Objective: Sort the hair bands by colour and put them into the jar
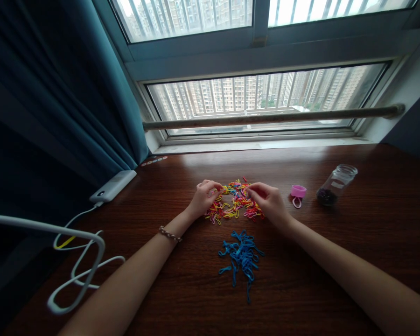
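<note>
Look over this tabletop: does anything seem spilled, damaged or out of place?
Nothing looks spilled or damaged. One mild oddity: the glass jar stands uncovered, a pink cap lying apart to its left. The multicoloured loops between the left hand and right hand lie loose but gathered, as does the blue pile nearer the person.

Between the left hand [205,198] and right hand [270,201], one pile of bands [240,200] is laid on the table [301,289], with a second pile [244,254] before it, a cap [298,191] then a jar [336,184] at right, and a power bank [114,185] at left.
</note>
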Available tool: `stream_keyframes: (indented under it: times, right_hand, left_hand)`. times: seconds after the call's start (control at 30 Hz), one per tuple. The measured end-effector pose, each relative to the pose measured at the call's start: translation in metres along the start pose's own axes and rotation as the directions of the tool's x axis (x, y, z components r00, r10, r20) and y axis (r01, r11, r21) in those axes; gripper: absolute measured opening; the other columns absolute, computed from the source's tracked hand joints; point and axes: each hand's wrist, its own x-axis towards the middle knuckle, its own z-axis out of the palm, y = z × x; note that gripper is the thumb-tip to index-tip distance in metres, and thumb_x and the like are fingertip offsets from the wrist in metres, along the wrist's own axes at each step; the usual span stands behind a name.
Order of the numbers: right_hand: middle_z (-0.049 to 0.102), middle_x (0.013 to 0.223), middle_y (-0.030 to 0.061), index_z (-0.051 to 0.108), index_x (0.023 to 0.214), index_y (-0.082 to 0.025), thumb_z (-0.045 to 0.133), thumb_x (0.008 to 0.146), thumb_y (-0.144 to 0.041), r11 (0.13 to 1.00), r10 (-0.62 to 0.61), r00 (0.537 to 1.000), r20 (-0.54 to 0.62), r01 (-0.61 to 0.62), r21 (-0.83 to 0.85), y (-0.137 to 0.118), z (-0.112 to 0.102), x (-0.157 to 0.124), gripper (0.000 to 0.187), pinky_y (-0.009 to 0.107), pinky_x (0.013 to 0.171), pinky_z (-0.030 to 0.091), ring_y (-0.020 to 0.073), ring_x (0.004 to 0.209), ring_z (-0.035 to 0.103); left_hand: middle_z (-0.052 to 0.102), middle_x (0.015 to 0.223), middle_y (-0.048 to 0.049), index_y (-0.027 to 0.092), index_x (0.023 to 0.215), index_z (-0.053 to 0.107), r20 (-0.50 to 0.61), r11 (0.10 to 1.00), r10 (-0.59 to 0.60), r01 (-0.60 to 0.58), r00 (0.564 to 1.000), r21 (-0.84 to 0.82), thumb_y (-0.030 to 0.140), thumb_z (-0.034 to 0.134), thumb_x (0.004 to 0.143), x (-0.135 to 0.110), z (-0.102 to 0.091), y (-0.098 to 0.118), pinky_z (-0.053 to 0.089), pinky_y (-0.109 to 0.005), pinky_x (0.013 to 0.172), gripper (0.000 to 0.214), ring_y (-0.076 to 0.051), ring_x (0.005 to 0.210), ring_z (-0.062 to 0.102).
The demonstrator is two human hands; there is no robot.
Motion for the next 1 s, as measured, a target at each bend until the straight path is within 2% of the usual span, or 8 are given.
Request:
stream_keyframes:
  times: [0.07,0.17,0.33,0.43,0.5,0.57,0.77,1.0]
  right_hand:
    - [0.061,0.062,0.0017,0.064,0.078,-0.014,0.052,0.079,-0.025,0.997,-0.06,0.971,0.231,0.048,0.059,-0.013,0.007,-0.009,0.016,0.02,0.051,0.04,0.0106,0.054,0.053]
    - [0.058,0.057,-0.0006,0.065,0.073,-0.014,0.054,0.075,-0.017,0.971,-0.237,0.825,0.514,0.216,0.101,-0.029,0.015,-0.024,0.011,0.017,0.048,0.037,0.0074,0.048,0.048]
    - [0.059,0.055,-0.0011,0.067,0.075,-0.015,0.056,0.075,-0.023,0.926,-0.323,0.624,0.711,0.365,0.1,-0.037,0.018,-0.037,0.013,0.017,0.047,0.035,0.0067,0.046,0.048]
    - [0.055,0.05,-0.0009,0.065,0.066,-0.015,0.049,0.082,-0.031,0.929,-0.271,0.755,0.597,0.368,-0.043,-0.029,0.014,-0.029,0.028,0.019,0.047,0.033,0.007,0.044,0.044]
    - [0.055,0.049,0.0002,0.063,0.06,-0.015,0.043,0.087,-0.032,0.934,-0.181,0.917,0.356,0.274,-0.229,-0.017,0.009,-0.018,0.037,0.021,0.048,0.032,0.0082,0.045,0.043]
    - [0.061,0.058,0.002,0.066,0.07,-0.016,0.043,0.087,-0.031,0.918,-0.109,0.987,0.118,0.146,-0.369,-0.001,0.002,-0.006,0.032,0.023,0.053,0.035,0.0106,0.051,0.048]
    - [0.065,0.088,0.0045,0.07,0.085,-0.024,0.053,0.079,-0.023,0.83,-0.11,0.989,0.103,0.148,-0.537,0.043,-0.014,0.011,0.017,0.03,0.074,0.041,0.019,0.081,0.052]
    - [0.064,0.093,0.0053,0.07,0.087,-0.022,0.05,0.078,-0.017,0.825,-0.104,0.993,0.057,0.118,-0.553,0.045,-0.013,0.009,0.022,0.034,0.076,0.042,0.021,0.083,0.049]
  left_hand:
    - [0.063,0.083,-0.0016,0.021,0.084,0.063,-0.017,1.0,0.028,-0.028,0.999,0.006,0.026,0.058,0.077,0.001,0.0,0.001,0.038,-0.033,0.083,0.01,-0.017,0.084,0.053]
    - [0.063,0.081,-0.0023,0.02,0.081,0.064,-0.045,0.999,0.05,-0.051,0.998,-0.011,0.028,0.059,0.076,0.001,-0.001,0.001,0.04,-0.032,0.08,0.01,-0.017,0.082,0.053]
    - [0.063,0.077,-0.0041,0.018,0.077,0.065,-0.037,0.988,0.095,-0.099,0.995,-0.119,0.029,0.062,0.074,0.0,-0.003,0.004,0.043,-0.031,0.074,0.011,-0.017,0.078,0.054]
    - [0.063,0.075,-0.0055,0.017,0.076,0.065,0.01,0.97,0.161,-0.156,0.987,-0.188,0.028,0.06,0.076,-0.002,-0.005,0.015,0.044,-0.03,0.072,0.012,-0.017,0.076,0.054]
    - [0.063,0.073,-0.0057,0.016,0.073,0.065,0.068,0.949,0.229,-0.207,0.971,-0.236,0.027,0.059,0.077,-0.004,-0.006,0.028,0.043,-0.03,0.072,0.013,-0.016,0.074,0.054]
    - [0.062,0.069,-0.005,0.015,0.069,0.064,0.16,0.921,0.316,-0.262,0.935,-0.288,0.027,0.057,0.078,-0.007,-0.006,0.044,0.042,-0.03,0.071,0.016,-0.015,0.07,0.054]
    - [0.058,0.059,-0.0033,0.017,0.064,0.063,0.4,0.877,0.476,-0.388,0.783,-0.284,0.031,0.053,0.08,-0.018,-0.001,0.074,0.04,-0.031,0.073,0.023,-0.015,0.065,0.05]
    - [0.063,0.1,-0.0068,0.021,0.1,0.06,0.186,0.976,0.214,-0.218,0.959,0.004,0.029,0.043,0.085,-0.011,0.001,0.044,0.035,-0.036,0.091,0.024,-0.02,0.1,0.052]
